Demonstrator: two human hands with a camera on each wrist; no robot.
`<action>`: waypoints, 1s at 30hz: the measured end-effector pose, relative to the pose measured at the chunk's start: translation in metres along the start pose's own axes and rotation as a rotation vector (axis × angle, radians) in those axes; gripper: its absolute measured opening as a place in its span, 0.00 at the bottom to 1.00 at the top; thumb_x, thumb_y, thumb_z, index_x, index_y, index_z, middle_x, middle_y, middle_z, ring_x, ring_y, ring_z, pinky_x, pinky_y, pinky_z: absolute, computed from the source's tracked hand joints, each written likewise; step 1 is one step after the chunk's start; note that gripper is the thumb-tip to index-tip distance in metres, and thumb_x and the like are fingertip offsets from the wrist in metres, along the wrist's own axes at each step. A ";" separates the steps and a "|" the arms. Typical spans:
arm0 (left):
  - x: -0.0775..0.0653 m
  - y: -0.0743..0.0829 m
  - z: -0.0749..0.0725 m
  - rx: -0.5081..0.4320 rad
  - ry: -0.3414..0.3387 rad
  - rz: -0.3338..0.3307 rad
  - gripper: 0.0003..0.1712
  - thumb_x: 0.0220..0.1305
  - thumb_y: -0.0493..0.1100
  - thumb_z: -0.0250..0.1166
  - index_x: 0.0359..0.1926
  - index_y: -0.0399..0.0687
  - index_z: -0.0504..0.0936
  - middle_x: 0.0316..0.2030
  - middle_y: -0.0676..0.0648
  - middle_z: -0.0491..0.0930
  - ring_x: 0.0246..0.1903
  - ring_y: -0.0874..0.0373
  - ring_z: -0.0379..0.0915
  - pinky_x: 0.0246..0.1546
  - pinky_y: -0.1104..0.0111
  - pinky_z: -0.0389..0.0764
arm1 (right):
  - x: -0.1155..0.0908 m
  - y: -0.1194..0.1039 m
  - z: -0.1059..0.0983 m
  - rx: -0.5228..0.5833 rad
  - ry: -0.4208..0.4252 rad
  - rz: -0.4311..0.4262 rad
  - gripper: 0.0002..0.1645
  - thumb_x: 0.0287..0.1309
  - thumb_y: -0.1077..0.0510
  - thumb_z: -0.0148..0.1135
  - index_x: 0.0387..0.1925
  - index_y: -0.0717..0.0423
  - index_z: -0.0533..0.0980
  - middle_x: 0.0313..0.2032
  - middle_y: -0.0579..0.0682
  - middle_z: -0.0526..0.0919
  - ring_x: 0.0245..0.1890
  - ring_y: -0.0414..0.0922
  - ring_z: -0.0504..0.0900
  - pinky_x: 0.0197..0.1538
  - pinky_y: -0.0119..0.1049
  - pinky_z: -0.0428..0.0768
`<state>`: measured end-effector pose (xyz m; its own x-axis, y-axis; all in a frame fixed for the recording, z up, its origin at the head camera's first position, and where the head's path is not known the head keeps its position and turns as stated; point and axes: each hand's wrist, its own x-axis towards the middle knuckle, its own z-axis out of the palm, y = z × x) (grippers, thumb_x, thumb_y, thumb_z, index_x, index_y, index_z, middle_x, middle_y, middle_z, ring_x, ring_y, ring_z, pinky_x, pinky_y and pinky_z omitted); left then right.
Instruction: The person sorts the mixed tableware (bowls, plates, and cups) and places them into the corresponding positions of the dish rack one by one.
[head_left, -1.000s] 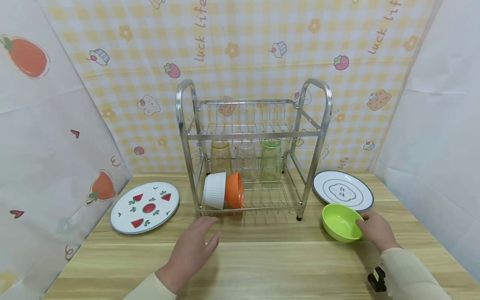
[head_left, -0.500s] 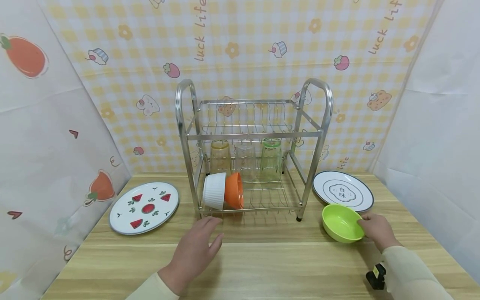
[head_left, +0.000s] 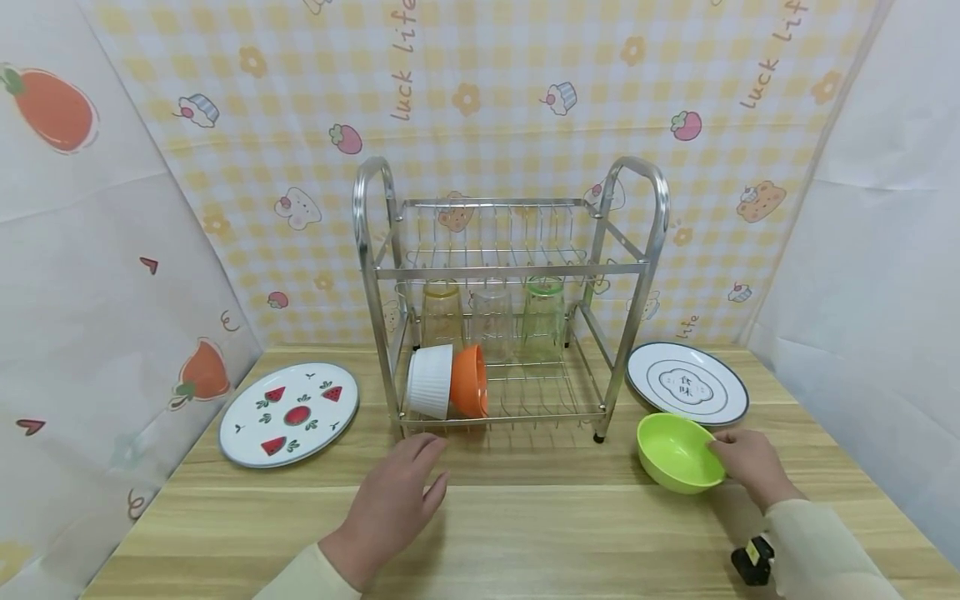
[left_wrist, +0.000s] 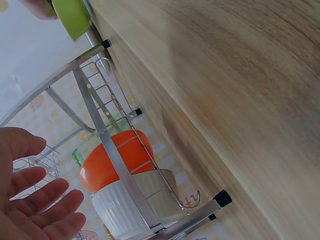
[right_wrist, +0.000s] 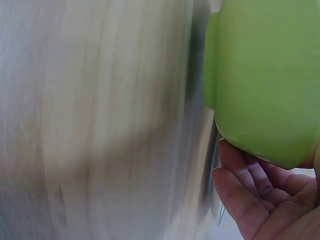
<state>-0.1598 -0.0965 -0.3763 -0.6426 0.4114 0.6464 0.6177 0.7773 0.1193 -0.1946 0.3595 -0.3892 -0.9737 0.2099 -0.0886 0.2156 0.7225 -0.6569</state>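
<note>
Head view, right hand pinching the rim of a round lime-green plastic-looking bowl toward the right edge of the surface, left hand relaxed before a silver metal two-tier rack, round white dark-rimmed plate near the back right corner.

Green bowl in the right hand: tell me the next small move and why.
Probably bring the green bowl leftward to the dish rack, tipping it sideways: the right hand grips its rim, the white bowl and orange bowl lie tipped on the lower tier, and the front wires to their right show bare.
</note>
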 end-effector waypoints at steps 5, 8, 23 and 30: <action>0.000 -0.001 0.002 -0.001 0.015 0.006 0.21 0.48 0.37 0.74 0.45 0.39 0.81 0.41 0.46 0.79 0.41 0.53 0.78 0.37 0.65 0.82 | -0.004 -0.010 0.005 -0.003 0.007 -0.048 0.18 0.61 0.62 0.50 0.38 0.77 0.76 0.27 0.54 0.79 0.28 0.43 0.72 0.30 0.34 0.72; 0.000 -0.001 0.002 -0.004 0.025 0.005 0.20 0.48 0.36 0.74 0.45 0.40 0.81 0.40 0.47 0.79 0.41 0.54 0.78 0.36 0.65 0.83 | -0.005 -0.018 0.010 -0.019 0.016 -0.073 0.17 0.61 0.61 0.51 0.37 0.75 0.78 0.28 0.54 0.79 0.28 0.43 0.72 0.31 0.34 0.72; 0.003 0.005 -0.004 -0.066 -0.062 -0.098 0.17 0.55 0.38 0.70 0.46 0.39 0.79 0.43 0.46 0.80 0.45 0.53 0.78 0.44 0.62 0.81 | -0.022 -0.060 0.037 0.075 -0.024 -0.130 0.17 0.62 0.64 0.54 0.44 0.77 0.77 0.30 0.55 0.83 0.26 0.42 0.77 0.30 0.33 0.76; 0.008 0.013 -0.008 -0.177 -0.144 -0.214 0.15 0.60 0.39 0.67 0.46 0.37 0.79 0.44 0.44 0.81 0.47 0.51 0.78 0.47 0.58 0.80 | -0.031 -0.078 0.052 0.089 -0.009 -0.175 0.14 0.61 0.64 0.57 0.40 0.75 0.79 0.27 0.53 0.83 0.23 0.41 0.77 0.29 0.33 0.76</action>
<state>-0.1528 -0.0873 -0.3635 -0.8167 0.3202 0.4801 0.5223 0.7638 0.3791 -0.1845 0.2628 -0.3742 -0.9964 0.0801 0.0268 0.0356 0.6860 -0.7267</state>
